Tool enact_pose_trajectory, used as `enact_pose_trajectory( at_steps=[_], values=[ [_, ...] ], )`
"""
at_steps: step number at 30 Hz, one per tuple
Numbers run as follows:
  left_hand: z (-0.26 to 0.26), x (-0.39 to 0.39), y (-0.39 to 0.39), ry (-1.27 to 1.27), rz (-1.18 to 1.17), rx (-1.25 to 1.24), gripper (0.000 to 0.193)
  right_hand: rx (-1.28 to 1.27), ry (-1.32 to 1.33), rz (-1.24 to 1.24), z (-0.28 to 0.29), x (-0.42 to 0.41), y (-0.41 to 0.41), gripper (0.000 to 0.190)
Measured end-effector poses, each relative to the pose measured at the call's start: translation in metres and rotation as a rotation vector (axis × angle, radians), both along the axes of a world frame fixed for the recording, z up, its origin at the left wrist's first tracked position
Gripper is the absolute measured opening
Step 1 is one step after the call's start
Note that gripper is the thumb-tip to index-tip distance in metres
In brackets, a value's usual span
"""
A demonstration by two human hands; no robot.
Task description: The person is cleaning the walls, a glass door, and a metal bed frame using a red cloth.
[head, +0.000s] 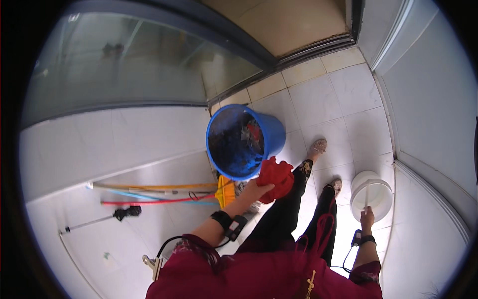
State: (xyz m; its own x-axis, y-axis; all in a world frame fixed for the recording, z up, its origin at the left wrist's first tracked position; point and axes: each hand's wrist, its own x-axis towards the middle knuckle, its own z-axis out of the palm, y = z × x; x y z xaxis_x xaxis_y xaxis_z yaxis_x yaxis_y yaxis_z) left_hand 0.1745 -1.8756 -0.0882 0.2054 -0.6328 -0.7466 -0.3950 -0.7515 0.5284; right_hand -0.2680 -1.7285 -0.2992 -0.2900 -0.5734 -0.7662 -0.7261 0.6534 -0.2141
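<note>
A crumpled red cloth [277, 181] is bunched in my left hand [257, 192], close to the near rim of a blue plastic bin [274, 130]. Inside the bin lies dark, mixed refuse with a red scrap [254, 131] among it. My right hand [367, 218] grips the handle of a white plastic bucket [355, 187] at my right side. The bucket's interior looks pale, and I cannot tell whether it holds liquid.
Long-handled cleaning tools lean against the left wall, with a yellow dustpan or broom head [225, 192] beside the bin. A glass panel [149, 63] and dark door frame [317, 48] stand ahead. White doors [429, 101] line the right. Tiles [317, 99] cover the floor.
</note>
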Motion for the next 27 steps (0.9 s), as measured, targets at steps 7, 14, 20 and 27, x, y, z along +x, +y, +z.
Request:
enact_pose_trajectory(
  at_steps=[7, 14, 20, 27],
  values=[
    [0.013, 0.036, 0.066, -0.230, -0.042, 0.215, 0.046, 0.028, -0.305, -0.142, -0.054, -0.060, 0.000, 0.022],
    [0.019, 0.057, 0.163, -0.456, -0.271, 0.264, 0.044, 0.078, -0.275, 0.173, -0.026, -0.080, -0.049, 0.043],
    [0.031, 0.061, 0.225, -0.433, -0.221, 0.373, 0.047, -0.001, -0.184, 0.797, 0.023, -0.062, -0.106, 0.047],
    [0.021, 0.063, 0.212, -0.296, -0.119, 0.387, 0.047, 0.031, -0.104, 0.931, 0.071, -0.023, -0.176, 0.047]
  ],
)
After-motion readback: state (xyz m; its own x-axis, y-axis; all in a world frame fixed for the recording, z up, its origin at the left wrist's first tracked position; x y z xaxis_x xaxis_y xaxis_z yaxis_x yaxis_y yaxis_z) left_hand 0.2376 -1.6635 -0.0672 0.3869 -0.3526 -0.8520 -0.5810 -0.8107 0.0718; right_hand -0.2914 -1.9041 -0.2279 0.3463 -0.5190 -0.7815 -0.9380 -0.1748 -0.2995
